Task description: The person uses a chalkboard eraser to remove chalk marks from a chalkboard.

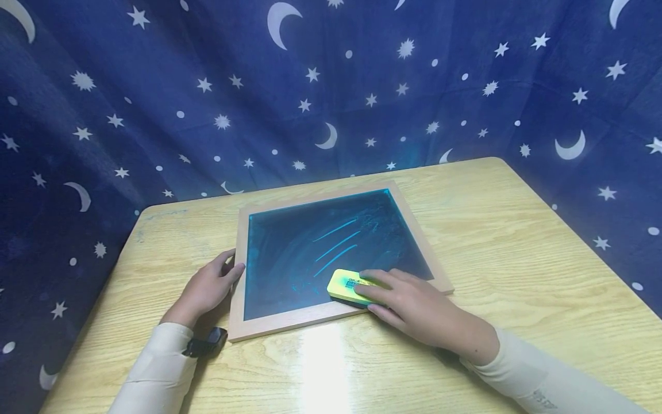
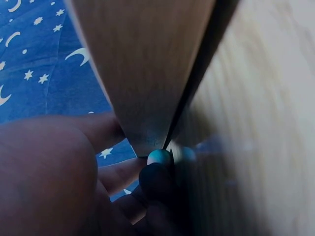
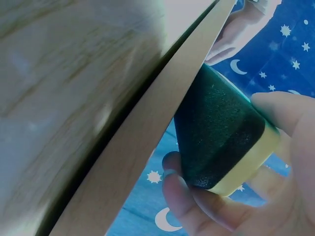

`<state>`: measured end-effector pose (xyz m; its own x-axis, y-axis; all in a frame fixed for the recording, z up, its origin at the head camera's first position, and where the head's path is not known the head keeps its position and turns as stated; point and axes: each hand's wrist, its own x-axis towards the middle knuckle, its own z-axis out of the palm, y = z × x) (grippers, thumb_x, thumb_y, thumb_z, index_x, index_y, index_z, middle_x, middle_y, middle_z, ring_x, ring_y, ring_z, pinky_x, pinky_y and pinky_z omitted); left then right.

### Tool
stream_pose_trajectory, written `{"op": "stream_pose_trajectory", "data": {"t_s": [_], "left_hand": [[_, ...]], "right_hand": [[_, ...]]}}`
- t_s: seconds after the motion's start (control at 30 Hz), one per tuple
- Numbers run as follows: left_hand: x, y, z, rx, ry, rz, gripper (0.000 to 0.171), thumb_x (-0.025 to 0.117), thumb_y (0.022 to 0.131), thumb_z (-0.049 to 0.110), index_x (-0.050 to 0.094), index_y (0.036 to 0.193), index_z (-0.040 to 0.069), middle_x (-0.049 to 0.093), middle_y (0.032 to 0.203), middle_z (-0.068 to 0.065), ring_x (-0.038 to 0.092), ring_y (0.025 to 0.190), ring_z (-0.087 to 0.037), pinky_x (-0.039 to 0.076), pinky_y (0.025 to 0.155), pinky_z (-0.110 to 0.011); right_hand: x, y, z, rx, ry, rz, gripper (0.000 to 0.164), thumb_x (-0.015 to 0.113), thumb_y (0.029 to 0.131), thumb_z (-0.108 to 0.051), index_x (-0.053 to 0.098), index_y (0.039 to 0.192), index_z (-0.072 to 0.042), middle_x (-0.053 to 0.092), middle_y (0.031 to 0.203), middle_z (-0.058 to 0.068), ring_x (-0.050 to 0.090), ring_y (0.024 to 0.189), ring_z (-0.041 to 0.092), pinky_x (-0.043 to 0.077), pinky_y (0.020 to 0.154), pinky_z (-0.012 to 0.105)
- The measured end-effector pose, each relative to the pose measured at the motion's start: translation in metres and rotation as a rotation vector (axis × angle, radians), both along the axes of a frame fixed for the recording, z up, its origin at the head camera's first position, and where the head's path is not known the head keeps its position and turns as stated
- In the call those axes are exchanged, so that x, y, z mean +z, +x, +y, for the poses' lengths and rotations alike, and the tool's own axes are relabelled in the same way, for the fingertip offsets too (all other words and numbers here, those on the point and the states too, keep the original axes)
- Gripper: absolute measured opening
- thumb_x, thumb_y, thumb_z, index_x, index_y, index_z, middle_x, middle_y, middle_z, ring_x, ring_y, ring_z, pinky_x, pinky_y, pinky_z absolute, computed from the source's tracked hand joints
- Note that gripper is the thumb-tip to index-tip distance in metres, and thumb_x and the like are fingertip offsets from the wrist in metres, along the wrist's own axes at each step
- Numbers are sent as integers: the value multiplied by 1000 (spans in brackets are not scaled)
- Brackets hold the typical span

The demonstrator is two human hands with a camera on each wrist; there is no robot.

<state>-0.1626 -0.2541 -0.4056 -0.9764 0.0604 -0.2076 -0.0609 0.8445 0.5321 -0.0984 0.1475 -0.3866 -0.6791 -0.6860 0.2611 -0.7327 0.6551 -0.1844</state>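
Note:
A small chalkboard in a light wooden frame lies on the table, with several pale blue strokes and smudges across its dark surface. My left hand grips the frame's left edge, thumb on top; in the left wrist view, fingers reach around the wooden side. My right hand holds a yellow board eraser at the board's near edge, below the strokes. Seen from the right wrist, the eraser's dark felt pad is partly behind the frame, between thumb and fingers. Printing on the eraser is partly covered by fingers.
The light wood-grain table extends around the board, with a bright light reflection in front of it. A dark blue curtain with moons and stars hangs behind and at both sides. A black band sits on the left wrist.

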Motion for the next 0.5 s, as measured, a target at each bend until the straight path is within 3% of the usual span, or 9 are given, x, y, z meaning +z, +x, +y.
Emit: {"op": "stream_pose_trajectory", "data": {"t_s": [0.5], "left_hand": [[0, 0, 1, 4, -10, 8, 69, 37, 106, 52, 29, 157, 6, 48, 147, -30, 48, 134, -49, 38, 108, -66]], "right_hand": [[-3, -3, 3, 2, 4, 20, 42, 70, 95, -30, 64, 135, -25, 59, 142, 5, 65, 110, 19, 57, 90, 37]]}}
